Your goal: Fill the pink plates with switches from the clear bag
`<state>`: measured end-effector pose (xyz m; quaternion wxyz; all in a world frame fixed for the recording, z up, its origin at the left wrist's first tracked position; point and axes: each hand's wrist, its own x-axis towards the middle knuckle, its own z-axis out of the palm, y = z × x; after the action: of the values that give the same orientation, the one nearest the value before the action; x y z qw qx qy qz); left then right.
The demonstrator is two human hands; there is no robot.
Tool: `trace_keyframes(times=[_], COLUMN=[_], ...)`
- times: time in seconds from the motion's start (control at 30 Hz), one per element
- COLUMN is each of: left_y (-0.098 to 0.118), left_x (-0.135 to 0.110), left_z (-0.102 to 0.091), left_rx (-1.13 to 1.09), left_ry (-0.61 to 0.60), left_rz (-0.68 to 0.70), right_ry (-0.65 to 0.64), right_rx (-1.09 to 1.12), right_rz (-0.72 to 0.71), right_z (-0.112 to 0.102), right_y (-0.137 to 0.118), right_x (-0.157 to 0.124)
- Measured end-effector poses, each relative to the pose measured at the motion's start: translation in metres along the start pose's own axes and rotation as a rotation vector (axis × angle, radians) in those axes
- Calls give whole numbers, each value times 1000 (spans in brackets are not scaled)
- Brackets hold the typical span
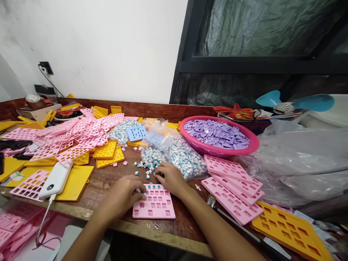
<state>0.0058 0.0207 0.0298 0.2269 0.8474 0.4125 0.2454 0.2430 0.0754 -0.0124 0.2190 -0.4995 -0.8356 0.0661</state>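
A pink plate with rows of square recesses lies flat near the table's front edge. Small blue-topped pieces sit in its far row. My left hand is over the plate's left side, fingers closed on a small blue-and-white piece at the upper recesses, largely covered by the fingertips. Beyond the plate, my right hand reaches to the near edge of a loose heap of small white-and-blue pieces. Its thumb and fingers are pinched together; what is between them is too small to make out.
A clear bag of similar pieces lies behind my right hand. A pink basket holds purple tiles. Pink plates and a metal rod lie right. Pink grids, yellow trays and a white power bank lie left.
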Motion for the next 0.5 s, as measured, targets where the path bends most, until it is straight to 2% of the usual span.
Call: trace_keyframes(times=[0.1,0.2,0.37,0.5], left_y=[-1,-9,-14,-14], left_x=[-15,-17,-18,-20], left_z=[23,38,42,45], left_rx=[19,-7,-62,-82], left_ry=[33,69,140,151], left_rz=[-52,-47,-6,16], right_ry=[-19,-39,-27,-43], right_rx=[20,76,134,108], right_rz=[-36,-36,21,8], right_z=[-2,0,5,9], right_y=[-2,-1,4,5], right_x=[0,1,1,3])
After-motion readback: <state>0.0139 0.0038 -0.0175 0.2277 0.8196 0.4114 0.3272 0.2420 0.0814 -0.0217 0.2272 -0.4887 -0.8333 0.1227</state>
